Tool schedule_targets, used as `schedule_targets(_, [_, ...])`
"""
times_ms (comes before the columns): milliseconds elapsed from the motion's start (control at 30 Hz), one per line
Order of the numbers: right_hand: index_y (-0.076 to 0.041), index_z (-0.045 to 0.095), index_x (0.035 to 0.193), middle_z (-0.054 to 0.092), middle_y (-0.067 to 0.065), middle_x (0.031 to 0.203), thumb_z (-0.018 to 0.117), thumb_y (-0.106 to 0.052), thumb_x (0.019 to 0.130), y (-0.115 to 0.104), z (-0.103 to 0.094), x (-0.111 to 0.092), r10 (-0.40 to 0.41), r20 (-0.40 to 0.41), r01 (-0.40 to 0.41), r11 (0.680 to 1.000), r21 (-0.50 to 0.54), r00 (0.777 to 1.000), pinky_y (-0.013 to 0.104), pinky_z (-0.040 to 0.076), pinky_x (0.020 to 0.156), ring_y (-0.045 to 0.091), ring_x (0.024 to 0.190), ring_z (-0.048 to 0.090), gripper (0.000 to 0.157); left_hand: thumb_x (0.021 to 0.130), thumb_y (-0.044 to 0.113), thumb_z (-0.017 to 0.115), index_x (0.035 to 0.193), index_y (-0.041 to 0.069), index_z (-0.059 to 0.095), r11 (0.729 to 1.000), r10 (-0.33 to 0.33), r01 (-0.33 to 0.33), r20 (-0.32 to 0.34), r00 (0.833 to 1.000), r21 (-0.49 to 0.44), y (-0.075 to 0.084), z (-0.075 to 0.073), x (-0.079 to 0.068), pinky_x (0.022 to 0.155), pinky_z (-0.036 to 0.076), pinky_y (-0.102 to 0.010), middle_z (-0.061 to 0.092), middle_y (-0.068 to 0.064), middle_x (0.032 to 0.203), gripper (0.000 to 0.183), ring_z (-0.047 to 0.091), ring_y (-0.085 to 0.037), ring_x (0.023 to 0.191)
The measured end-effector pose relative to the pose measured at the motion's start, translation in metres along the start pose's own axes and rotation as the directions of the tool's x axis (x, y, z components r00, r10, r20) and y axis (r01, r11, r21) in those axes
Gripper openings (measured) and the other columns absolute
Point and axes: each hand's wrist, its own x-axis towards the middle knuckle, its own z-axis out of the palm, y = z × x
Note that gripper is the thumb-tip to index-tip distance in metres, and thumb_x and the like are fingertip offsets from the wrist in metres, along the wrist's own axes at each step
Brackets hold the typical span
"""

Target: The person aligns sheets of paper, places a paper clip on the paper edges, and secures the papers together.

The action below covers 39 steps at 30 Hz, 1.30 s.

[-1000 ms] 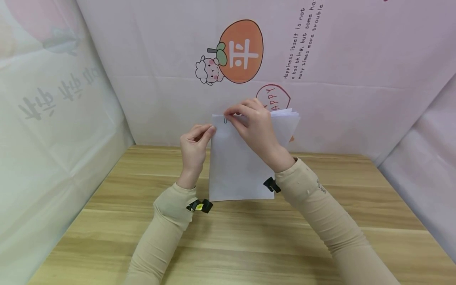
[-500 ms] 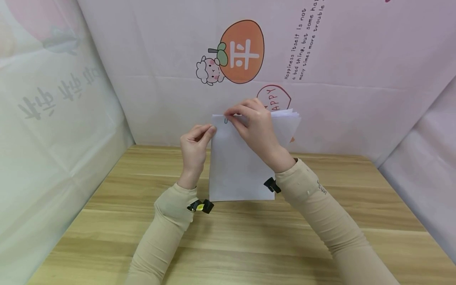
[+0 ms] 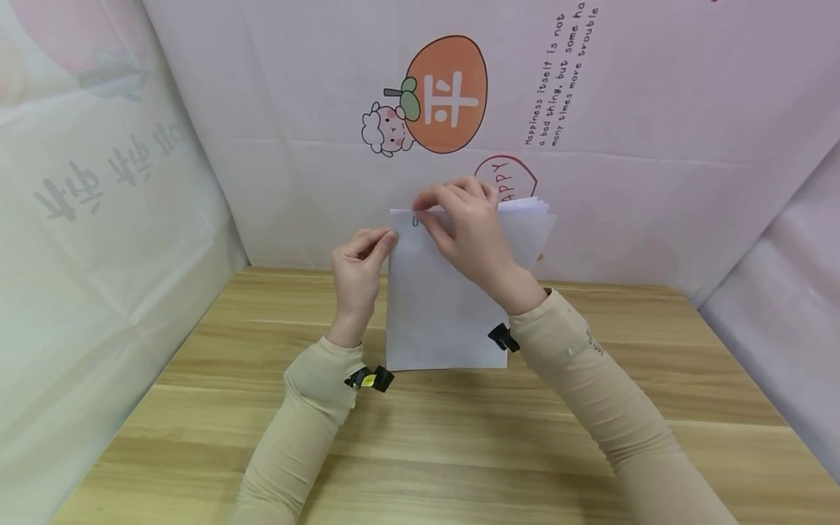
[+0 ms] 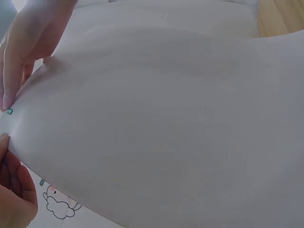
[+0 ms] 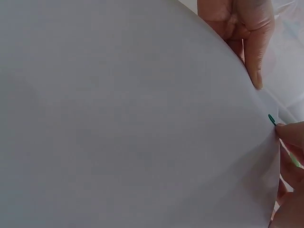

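Note:
Several white sheets of paper (image 3: 446, 313) are held up above the table in the head view, fanned apart at the upper right. My left hand (image 3: 357, 273) pinches their left edge near the top corner between thumb and fingers. A small green paper clip (image 3: 415, 221) sits over the top edge, close to that corner. My right hand (image 3: 475, 237) reaches across the front sheet and pinches the clip's outer end at the edge. In the right wrist view, the clip's loop (image 5: 271, 118) lies on the sheet's face; its other end is hidden by the fingertips.
A wood-grain table (image 3: 420, 452) lies beneath the hands. Pale printed cloth (image 3: 295, 95) hangs behind it, and more cloth (image 3: 85, 277) closes off the left side. Small black cameras (image 3: 382, 378) are worn at both wrists.
My right hand has risen very slightly at the top edge, and the sheets' top edge with it. The left hand keeps its place and its pinch.

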Motion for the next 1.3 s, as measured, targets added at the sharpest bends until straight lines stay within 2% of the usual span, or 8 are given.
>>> schedule_targets(133, [-0.009,0.067,0.098,0.071,0.003,0.094,0.063,-0.017,0.091,0.003,-0.001,0.0,-0.011,0.023,0.012,1.0,-0.008,1.0,0.048,0.024,0.095,0.019,0.094,0.049,0.011,0.084,0.008,0.071,0.093,-0.013,0.069,1.0,0.004,-0.004,-0.009,1.0,-0.008,0.001,0.0,0.001,0.067,0.049,-0.017,0.065,0.012,0.075,0.023,0.059,-0.005,0.072])
schedule_targets(467, [-0.012,0.071,0.094,0.068,0.0,0.084,0.061,-0.02,0.093,0.013,-0.005,-0.004,-0.117,-0.006,0.116,0.991,-0.065,0.993,0.049,0.024,0.095,0.02,0.089,0.049,0.013,0.084,0.007,0.07,0.094,-0.014,0.069,1.0,-0.007,0.007,-0.019,1.0,-0.008,0.002,-0.002,0.0,0.068,0.049,-0.016,0.065,0.011,0.075,0.023,0.058,-0.006,0.073])
schedule_targets(800, [-0.01,0.071,0.091,0.068,0.003,0.083,0.063,-0.021,0.092,0.022,-0.012,-0.01,-0.104,-0.008,0.103,0.991,-0.083,0.995,0.052,0.021,0.102,0.022,0.091,0.049,0.014,0.084,0.004,0.07,0.094,-0.015,0.069,1.0,-0.002,0.002,-0.039,0.999,-0.011,0.001,-0.004,0.001,0.067,0.048,-0.016,0.065,0.013,0.074,0.021,0.058,-0.005,0.072])
schedule_targets(1067, [-0.009,0.071,0.091,0.067,0.003,0.086,0.067,-0.022,0.089,0.032,-0.016,-0.015,-0.089,-0.034,0.086,0.994,-0.069,0.995,0.049,0.021,0.1,0.022,0.093,0.049,0.013,0.083,0.004,0.07,0.094,-0.015,0.068,1.0,0.001,-0.002,-0.052,0.999,-0.028,0.001,-0.004,0.002,0.066,0.048,-0.016,0.065,0.013,0.073,0.022,0.057,-0.004,0.07])
schedule_targets(1300, [-0.01,0.07,0.091,0.067,0.004,0.084,0.066,-0.024,0.09,0.04,-0.023,-0.019,-0.093,-0.037,0.088,0.989,-0.117,0.995,0.05,0.022,0.097,0.024,0.093,0.048,0.014,0.083,0.005,0.071,0.094,-0.015,0.068,1.0,0.0,-0.001,-0.057,0.998,-0.023,0.001,-0.005,0.003,0.066,0.048,-0.017,0.065,0.012,0.072,0.023,0.057,-0.004,0.07])
